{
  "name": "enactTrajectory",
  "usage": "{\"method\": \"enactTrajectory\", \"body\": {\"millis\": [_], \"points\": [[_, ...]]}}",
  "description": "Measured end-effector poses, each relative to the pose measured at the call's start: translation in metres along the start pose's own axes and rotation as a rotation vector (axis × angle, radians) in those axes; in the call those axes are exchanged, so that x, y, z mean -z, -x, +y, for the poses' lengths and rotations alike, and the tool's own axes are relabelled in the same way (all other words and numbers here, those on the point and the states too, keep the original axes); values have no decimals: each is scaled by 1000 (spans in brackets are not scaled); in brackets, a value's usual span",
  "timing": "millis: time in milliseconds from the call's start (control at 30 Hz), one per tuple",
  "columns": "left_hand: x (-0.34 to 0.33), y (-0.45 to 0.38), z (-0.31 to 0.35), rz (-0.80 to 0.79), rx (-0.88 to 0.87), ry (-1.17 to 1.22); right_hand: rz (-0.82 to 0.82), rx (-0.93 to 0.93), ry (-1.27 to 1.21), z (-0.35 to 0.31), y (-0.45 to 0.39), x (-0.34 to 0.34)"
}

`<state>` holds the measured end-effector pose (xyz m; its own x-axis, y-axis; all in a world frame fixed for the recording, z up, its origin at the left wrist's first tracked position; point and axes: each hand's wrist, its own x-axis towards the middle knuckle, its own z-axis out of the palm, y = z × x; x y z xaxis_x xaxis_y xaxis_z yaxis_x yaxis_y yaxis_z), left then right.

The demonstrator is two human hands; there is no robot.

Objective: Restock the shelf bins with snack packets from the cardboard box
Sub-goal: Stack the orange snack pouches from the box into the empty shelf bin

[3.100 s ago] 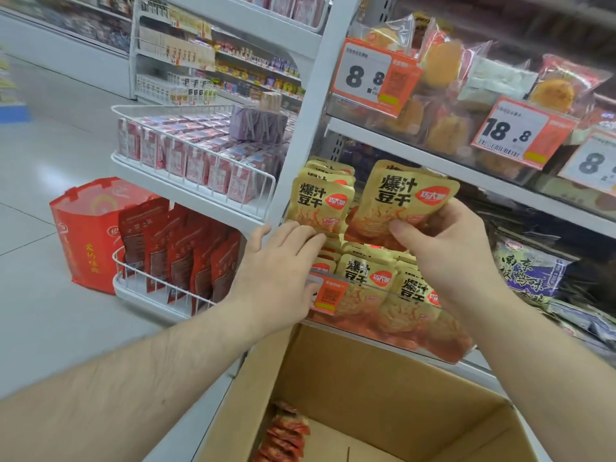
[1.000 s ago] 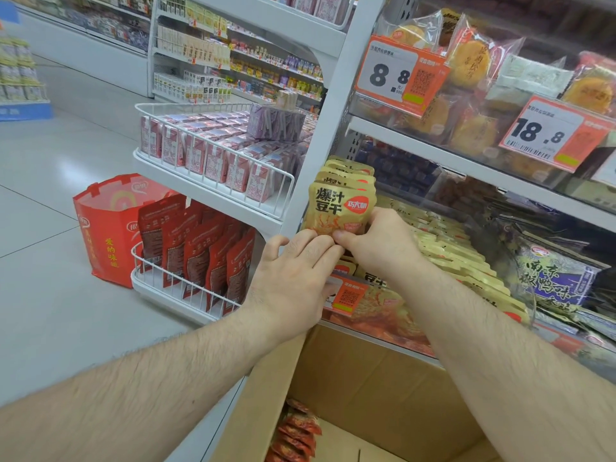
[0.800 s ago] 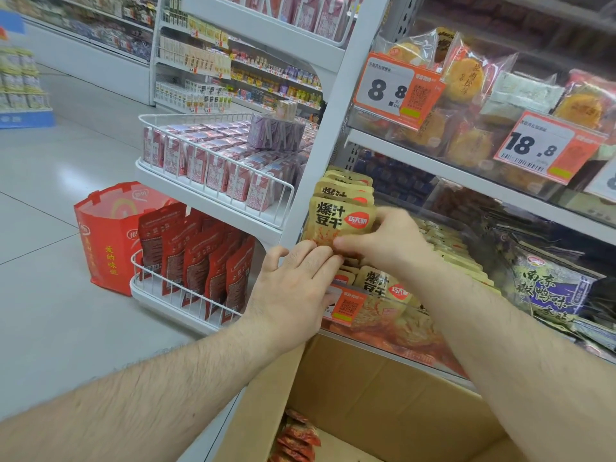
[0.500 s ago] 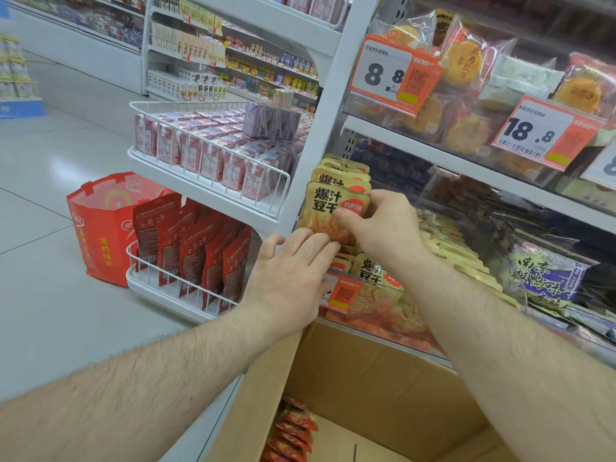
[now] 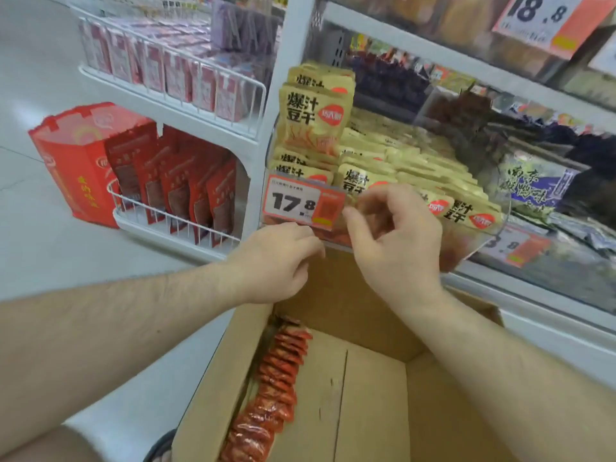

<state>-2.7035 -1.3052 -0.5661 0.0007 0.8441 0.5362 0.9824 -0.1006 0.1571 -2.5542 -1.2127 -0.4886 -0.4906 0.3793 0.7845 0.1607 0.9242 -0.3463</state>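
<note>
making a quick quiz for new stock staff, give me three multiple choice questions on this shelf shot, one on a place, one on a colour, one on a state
1. Where do the red snack packets lie in the cardboard box?
A. in a row along its left wall
B. piled in its right corner
C. spread over its whole floor

2. What colour are the packets in the clear bin behind the 17.8 price tag?
A. blue
B. yellow
C. green

3. What are the hands holding?
A. each holds a yellow packet
B. nothing
C. together they lift the box

Answers
1. A: the red packets stand in one line against the left wall, the rest of the floor bare.
2. B: the yellow packets fill the bin.
3. B: the left hand and right hand hang with loosely curled fingers in front of the bin, no packet in either.
</note>
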Motion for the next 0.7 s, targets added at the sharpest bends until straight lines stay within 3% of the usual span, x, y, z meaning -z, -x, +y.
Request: {"method": "enactTrajectory", "body": {"millis": [67, 200, 300, 400, 467, 567, 700], "points": [[-9, 11, 1, -176, 97, 46, -132, -164, -25, 24, 56, -11], [-20, 21, 9, -416, 184, 79, -609, -764, 79, 80, 152, -53], [-29, 21, 13, -507, 189, 88, -855, -967, 139, 104, 202, -84], [-34, 18, 14, -528, 197, 82, -846, -1158, 137, 122, 225, -115], [-38, 16, 13, -516, 203, 94, -708, -1348, 104, 136, 229, -137], [-42, 19, 6, -468, 227, 126, -483, -1739, -142, 158, 228, -170], [-50, 20, 4, -396, 159, 89, -612, -1878, -362, 176, 226, -199]]}}
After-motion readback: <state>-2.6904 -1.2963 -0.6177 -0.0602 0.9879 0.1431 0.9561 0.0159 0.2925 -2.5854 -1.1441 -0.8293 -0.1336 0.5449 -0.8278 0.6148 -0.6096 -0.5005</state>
